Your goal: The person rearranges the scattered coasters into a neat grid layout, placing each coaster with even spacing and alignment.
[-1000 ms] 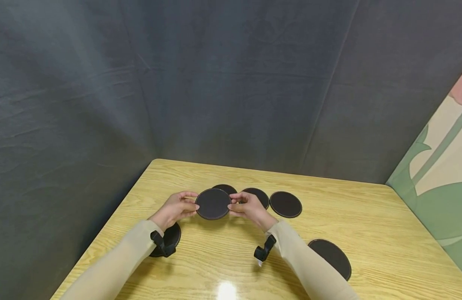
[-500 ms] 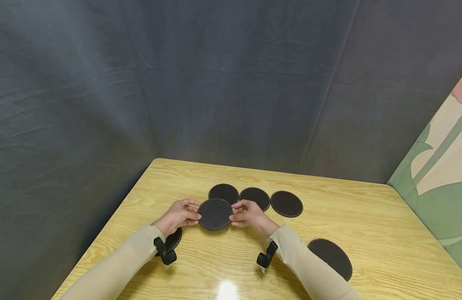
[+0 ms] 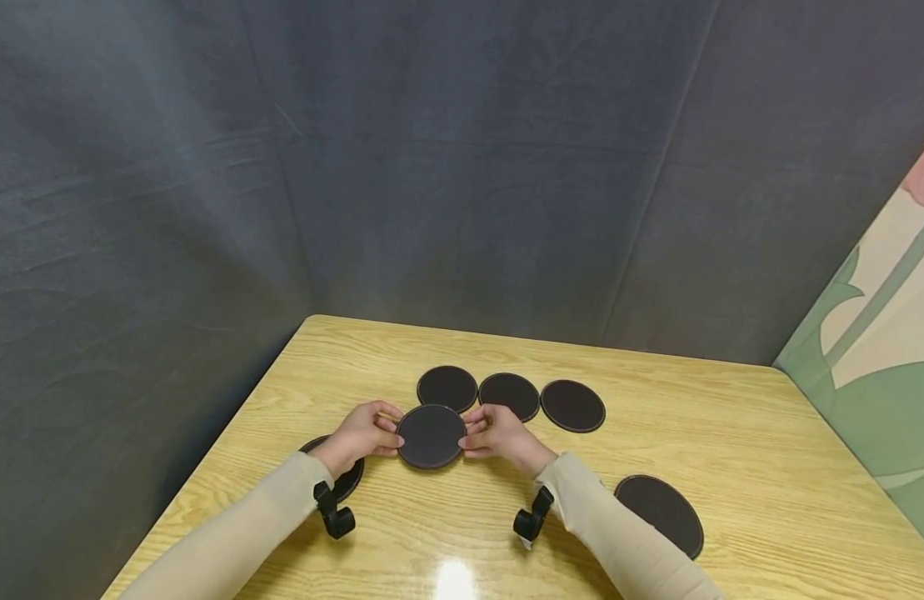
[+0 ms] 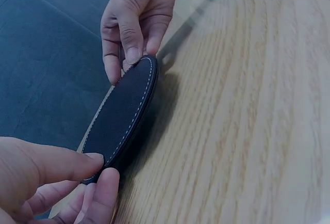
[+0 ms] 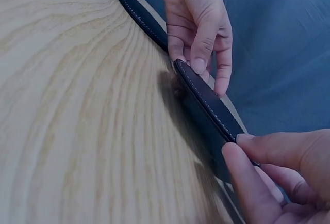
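A round black coaster (image 3: pixel 432 437) with pale stitching round its rim is held between both hands near the middle of the table. My left hand (image 3: pixel 360 437) pinches its left edge, thumb on top and fingers beneath. The opposite edge is pinched by my right hand (image 3: pixel 502 439). In the left wrist view the held coaster (image 4: pixel 121 108) is slightly raised and casts a shadow on the wood. Just behind it lies a matching coaster (image 3: pixel 447 387), in a row with a middle coaster (image 3: pixel 510 395) and a right-hand coaster (image 3: pixel 573 406).
Partly hidden under my left wrist is another coaster (image 3: pixel 351 481). One more coaster (image 3: pixel 662 515) lies beside my right forearm. The wooden table (image 3: pixel 769 450) meets a dark curtain (image 3: pixel 462 183) at its back and left. A flower-patterned panel (image 3: pixel 881 333) stands at right.
Both hands have brought the held coaster lower and toward me, slightly right. The coaster at the left end of the back row, earlier partly covered, now shows almost whole.
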Motion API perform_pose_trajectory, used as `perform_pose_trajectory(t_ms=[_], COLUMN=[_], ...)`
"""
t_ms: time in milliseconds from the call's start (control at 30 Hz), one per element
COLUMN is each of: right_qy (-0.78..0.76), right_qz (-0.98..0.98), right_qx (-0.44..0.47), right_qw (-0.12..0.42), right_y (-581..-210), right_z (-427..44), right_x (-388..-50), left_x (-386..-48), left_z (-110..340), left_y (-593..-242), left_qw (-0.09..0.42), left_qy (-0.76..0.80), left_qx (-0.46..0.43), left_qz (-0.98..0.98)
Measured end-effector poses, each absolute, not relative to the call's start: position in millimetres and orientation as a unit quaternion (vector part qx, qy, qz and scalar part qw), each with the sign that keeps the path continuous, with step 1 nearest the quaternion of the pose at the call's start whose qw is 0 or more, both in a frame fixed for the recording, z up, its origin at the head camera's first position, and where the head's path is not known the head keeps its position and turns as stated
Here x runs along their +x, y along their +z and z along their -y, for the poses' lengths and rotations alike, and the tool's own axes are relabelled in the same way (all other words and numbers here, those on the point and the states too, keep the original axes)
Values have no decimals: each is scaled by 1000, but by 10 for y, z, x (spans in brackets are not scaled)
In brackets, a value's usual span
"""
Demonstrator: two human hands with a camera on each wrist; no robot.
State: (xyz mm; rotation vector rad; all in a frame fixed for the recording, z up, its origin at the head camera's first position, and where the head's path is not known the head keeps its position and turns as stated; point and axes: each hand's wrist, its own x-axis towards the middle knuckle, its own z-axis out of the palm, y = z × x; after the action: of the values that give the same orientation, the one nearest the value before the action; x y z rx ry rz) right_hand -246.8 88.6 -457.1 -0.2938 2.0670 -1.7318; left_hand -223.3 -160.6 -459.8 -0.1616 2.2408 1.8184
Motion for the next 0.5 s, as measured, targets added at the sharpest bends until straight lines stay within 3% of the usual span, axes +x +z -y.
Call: perform_pose_trajectory(t_ms=[500], right_qy=[-596], right_qz=[-766], right_qx=[-95], right_qw=[220], right_y=[-4618], right_z=[-850], right_x=[-2431], left_x=[-2196], left_z=[1548], left_y=[-4544], left_qw=[126], left_qy=[577], left_qx=[-36], left_qz=[-806])
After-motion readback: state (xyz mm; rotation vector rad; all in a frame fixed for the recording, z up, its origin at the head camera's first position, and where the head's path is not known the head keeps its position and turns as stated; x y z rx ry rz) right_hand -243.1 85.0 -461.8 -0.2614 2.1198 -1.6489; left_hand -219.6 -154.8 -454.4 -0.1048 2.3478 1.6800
